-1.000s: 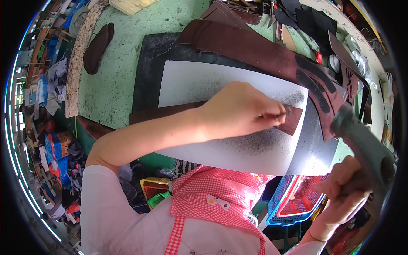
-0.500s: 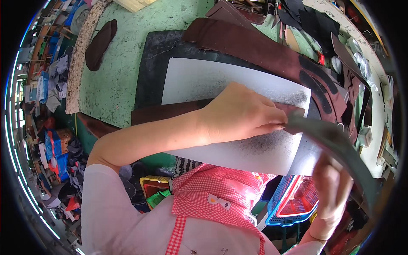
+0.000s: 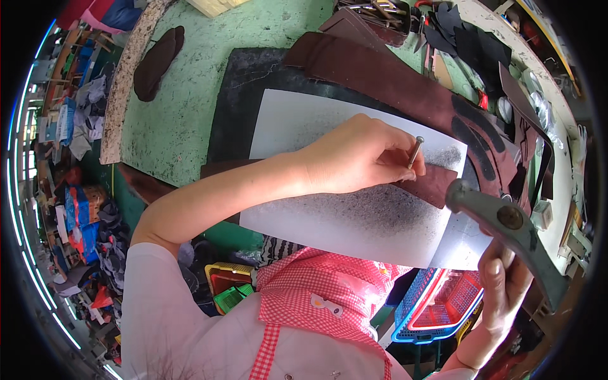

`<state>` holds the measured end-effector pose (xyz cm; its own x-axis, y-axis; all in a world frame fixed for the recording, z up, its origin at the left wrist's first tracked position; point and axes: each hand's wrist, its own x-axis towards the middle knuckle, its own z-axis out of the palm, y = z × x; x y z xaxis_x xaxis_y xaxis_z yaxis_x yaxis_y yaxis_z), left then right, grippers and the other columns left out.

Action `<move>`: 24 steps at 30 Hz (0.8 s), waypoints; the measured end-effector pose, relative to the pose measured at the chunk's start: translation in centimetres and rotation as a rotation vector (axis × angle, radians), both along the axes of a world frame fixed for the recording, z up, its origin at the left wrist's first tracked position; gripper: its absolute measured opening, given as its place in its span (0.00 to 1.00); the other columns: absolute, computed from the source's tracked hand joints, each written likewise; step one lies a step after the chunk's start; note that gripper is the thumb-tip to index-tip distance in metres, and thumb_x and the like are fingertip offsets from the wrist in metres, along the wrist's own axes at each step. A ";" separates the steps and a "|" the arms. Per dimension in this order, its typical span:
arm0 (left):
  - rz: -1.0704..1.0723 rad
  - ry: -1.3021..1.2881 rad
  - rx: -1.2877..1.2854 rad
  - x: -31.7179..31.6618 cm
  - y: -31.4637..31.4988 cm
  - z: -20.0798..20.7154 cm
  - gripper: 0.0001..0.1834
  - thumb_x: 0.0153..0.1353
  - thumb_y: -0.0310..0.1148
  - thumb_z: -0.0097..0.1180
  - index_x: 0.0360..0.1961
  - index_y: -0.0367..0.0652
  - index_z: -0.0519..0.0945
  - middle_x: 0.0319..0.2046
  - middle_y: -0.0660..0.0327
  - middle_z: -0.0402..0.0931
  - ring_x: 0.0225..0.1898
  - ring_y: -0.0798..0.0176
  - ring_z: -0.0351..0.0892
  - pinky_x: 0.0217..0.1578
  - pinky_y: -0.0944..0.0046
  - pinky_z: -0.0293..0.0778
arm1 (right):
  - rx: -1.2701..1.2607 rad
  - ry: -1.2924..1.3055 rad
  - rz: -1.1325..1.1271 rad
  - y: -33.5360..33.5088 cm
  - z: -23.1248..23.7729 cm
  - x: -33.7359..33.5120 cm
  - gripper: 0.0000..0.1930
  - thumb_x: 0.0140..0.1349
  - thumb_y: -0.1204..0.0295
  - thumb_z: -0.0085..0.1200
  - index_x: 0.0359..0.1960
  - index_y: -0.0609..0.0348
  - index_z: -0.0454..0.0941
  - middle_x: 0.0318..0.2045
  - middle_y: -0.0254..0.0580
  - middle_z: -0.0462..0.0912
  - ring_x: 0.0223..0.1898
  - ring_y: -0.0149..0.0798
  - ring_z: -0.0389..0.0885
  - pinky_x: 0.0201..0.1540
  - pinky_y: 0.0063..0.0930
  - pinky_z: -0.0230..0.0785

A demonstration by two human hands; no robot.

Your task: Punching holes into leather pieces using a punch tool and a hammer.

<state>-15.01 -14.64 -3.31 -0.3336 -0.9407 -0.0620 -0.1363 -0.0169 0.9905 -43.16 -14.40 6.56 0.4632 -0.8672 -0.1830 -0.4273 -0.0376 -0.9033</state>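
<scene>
My left hand (image 3: 354,157) pinches a slim metal punch (image 3: 417,149), which stands tilted with its flat top up. Its lower tip is hidden by my fingers, close above a brown leather strip (image 3: 434,185). That strip runs left under my hand and forearm, across a white sheet (image 3: 304,218) covered with dark specks. On the right, my right hand (image 3: 503,285) is closed round the handle of a grey metal hammer (image 3: 506,218). The hammer's head is raised just right of the strip's end, apart from the punch.
A black mat (image 3: 244,82) lies under the sheet on the green worktop (image 3: 196,126). Larger brown leather pieces (image 3: 380,76) spread behind it. A tool box (image 3: 386,19) and black scraps (image 3: 468,38) are farther back. A blue basket (image 3: 405,316) stands below the table edge.
The hammer has gone from a motion blur near my left fingers to a clear position slightly right and lower. My left hand has shifted slightly, and the punch now shows upright in its fingers.
</scene>
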 end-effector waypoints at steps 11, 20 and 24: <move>0.004 -0.234 -0.256 -0.6 0.6 0.5 0.07 0.58 0.28 0.61 0.38 0.41 0.81 0.35 0.61 0.84 0.35 0.60 0.85 0.37 0.66 0.79 | -0.434 0.279 0.052 0.9 -0.5 -1.6 0.17 0.64 0.62 0.54 0.45 0.66 0.74 0.31 0.40 0.78 0.24 0.27 0.72 0.26 0.20 0.64; 0.058 -0.132 -0.101 0.4 0.5 0.1 0.07 0.61 0.23 0.57 0.40 0.36 0.81 0.35 0.58 0.84 0.39 0.66 0.85 0.42 0.68 0.80 | -0.078 -0.011 -0.131 0.3 -0.7 2.8 0.27 0.68 0.46 0.43 0.40 0.65 0.68 0.17 0.30 0.64 0.13 0.18 0.55 0.15 0.13 0.44; 0.040 -0.144 -0.139 0.2 0.9 -0.4 0.07 0.59 0.27 0.60 0.39 0.39 0.82 0.34 0.61 0.84 0.36 0.64 0.85 0.37 0.67 0.80 | -0.007 -0.132 0.089 -1.4 0.3 0.4 0.29 0.68 0.44 0.40 0.34 0.66 0.66 0.16 0.32 0.63 0.12 0.21 0.56 0.14 0.13 0.45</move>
